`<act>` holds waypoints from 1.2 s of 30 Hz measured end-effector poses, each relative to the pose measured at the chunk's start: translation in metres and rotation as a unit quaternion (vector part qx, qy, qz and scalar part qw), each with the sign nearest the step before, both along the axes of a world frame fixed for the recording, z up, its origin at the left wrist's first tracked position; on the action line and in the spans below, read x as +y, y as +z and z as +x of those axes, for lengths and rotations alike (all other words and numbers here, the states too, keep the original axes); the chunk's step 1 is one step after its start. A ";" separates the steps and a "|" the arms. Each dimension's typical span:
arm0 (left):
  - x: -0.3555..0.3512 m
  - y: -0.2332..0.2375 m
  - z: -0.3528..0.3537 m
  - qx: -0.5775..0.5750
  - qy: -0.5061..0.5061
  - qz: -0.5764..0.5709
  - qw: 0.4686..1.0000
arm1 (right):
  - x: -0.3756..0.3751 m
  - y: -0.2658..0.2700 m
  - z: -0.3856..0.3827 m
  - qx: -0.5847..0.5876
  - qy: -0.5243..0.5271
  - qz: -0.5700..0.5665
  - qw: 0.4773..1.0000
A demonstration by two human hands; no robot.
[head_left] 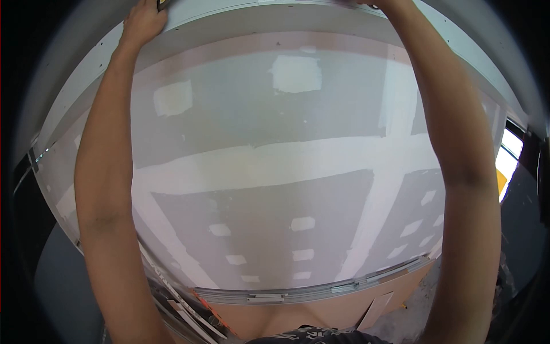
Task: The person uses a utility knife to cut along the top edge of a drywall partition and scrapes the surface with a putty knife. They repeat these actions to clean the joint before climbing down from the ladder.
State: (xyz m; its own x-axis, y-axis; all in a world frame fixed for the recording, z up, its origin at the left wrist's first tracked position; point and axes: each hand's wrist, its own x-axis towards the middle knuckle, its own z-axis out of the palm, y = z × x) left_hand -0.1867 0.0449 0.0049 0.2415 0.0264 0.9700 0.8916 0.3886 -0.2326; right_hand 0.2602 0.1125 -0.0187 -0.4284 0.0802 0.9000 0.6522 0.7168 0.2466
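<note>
Both of my arms reach up to a white plasterboard bulkhead [229, 14] dotted with screw heads, along the top of the view. My left hand [146, 24] is at its upper left, fingers curled around a small dark object [161, 5] that the frame edge cuts off. At the top right, my right hand [392, 6] is mostly out of frame; its visible fingers look closed beside a small dark and pale bit [375, 7]. I cannot make out what either hand holds.
Ahead stands a grey plasterboard wall [229, 120] with white filled joints and patches. Metal profiles [326, 289] lie on a brown board [258, 318] at its foot. Long strips [189, 318] lie at lower left. A bright opening [509, 149] shows at right.
</note>
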 end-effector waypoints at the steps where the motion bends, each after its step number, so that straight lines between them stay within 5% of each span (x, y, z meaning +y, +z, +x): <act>1: 0.000 0.002 0.001 -0.007 0.003 -0.009 1.000 | -0.003 -0.008 -0.001 0.023 0.007 -0.011 1.000; 25: -0.008 -0.011 0.024 -0.019 0.000 -0.013 1.000 | 0.003 -0.058 -0.005 0.038 0.039 -0.005 0.999; 36: -0.010 -0.020 0.037 -0.056 0.017 -0.023 0.998 | -0.014 -0.034 0.005 0.068 0.034 -0.067 0.995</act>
State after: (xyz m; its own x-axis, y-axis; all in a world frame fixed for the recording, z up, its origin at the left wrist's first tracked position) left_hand -0.1499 0.0353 -0.0147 0.1289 0.0771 0.9886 0.8997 0.4101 -0.1493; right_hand 0.2653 0.0985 -0.0530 -0.3125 0.1787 0.9330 0.6212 0.7815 0.0584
